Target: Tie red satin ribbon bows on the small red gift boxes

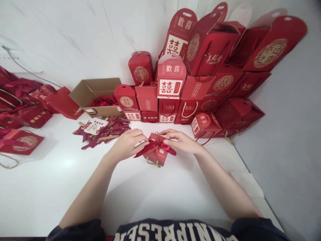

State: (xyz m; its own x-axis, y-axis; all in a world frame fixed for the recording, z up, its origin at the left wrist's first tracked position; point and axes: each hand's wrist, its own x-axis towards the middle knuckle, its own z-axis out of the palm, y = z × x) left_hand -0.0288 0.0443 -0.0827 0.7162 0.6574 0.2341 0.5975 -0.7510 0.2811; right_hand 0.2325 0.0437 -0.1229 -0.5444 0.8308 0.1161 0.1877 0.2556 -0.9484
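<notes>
A small red gift box [157, 154] with gold cord handles sits on the white table [50, 187] right in front of me. A dark red satin ribbon [150, 148] is tied across its top, its ends trailing left and right. My left hand [129, 143] pinches the ribbon's left part at the knot. My right hand [179, 140] pinches the ribbon's right loop, fingers curled over the box top. Both hands rest against the box.
A stack of red gift boxes and bags [208, 73] fills the back right corner. An open cardboard carton [96, 95] holds red items. Loose dark red ribbons and a card [102, 129] lie behind my left hand. More red bags [22, 110] lie at the left.
</notes>
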